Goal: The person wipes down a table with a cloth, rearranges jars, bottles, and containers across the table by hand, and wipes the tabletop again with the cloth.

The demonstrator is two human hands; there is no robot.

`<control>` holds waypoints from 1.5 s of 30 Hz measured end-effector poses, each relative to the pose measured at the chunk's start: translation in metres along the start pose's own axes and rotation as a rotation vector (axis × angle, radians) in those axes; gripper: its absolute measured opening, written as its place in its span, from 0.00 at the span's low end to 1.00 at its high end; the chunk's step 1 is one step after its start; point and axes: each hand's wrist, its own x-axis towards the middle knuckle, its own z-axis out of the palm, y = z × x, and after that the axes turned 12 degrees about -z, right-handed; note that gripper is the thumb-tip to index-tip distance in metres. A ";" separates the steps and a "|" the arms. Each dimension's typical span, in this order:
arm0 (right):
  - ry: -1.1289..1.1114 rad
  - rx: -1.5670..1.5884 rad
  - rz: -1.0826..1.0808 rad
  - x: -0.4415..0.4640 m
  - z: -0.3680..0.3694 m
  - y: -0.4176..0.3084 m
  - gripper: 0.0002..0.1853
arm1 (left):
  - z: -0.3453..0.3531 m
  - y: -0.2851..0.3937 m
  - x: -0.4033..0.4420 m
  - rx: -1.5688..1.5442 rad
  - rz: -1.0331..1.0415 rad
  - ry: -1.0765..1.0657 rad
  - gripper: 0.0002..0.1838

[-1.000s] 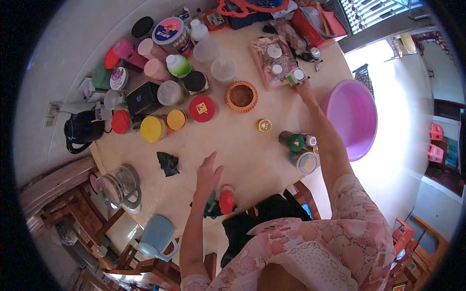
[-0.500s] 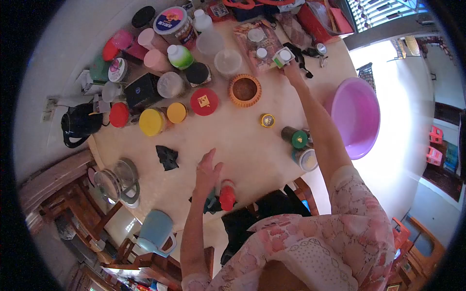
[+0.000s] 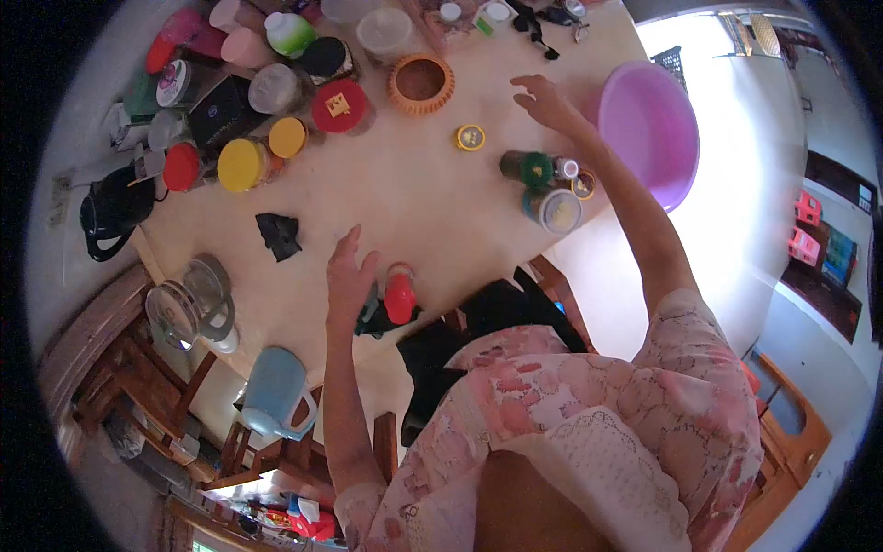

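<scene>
My left hand (image 3: 349,281) is over the near part of the table, fingers apart, with nothing in it. Just right of it stands a red-topped bottle (image 3: 399,296), beside a crumpled dark cloth or bag (image 3: 372,319) partly hidden by my wrist. My right hand (image 3: 549,106) is stretched over the right side of the table, open and holding nothing. Nearest to it are a small yellow-rimmed round tin (image 3: 470,138), a green-lidded jar (image 3: 535,169) and the purple basin (image 3: 651,138). Farther off, at the top edge, lies a small white-and-green box (image 3: 491,17).
Several lidded jars, among them a red-lidded one (image 3: 338,107) and a yellow-lidded one (image 3: 241,166), crowd the table's far left. An orange-brown ridged bowl (image 3: 420,85) stands beside them. A black scrap (image 3: 278,235), a glass jug (image 3: 204,293) and a blue pitcher (image 3: 276,391) are to the left.
My right hand has let go of the small white-and-green box and drawn back toward me. My left hand stays near the red-topped bottle. The view has tilted down, so the table sits higher.
</scene>
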 end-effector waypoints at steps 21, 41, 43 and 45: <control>-0.049 -0.410 -0.015 -0.048 -0.001 -0.065 0.36 | 0.004 -0.004 -0.043 0.025 0.145 0.074 0.26; 0.148 -0.391 -0.029 0.098 0.015 -0.052 0.45 | 0.010 -0.009 -0.041 0.020 0.142 0.086 0.24; 0.283 -0.363 -0.126 0.098 0.017 -0.045 0.47 | 0.011 -0.006 -0.038 0.069 0.160 0.090 0.24; 0.250 -0.318 -0.083 0.088 0.015 -0.044 0.46 | 0.013 -0.007 -0.033 0.062 0.153 0.058 0.27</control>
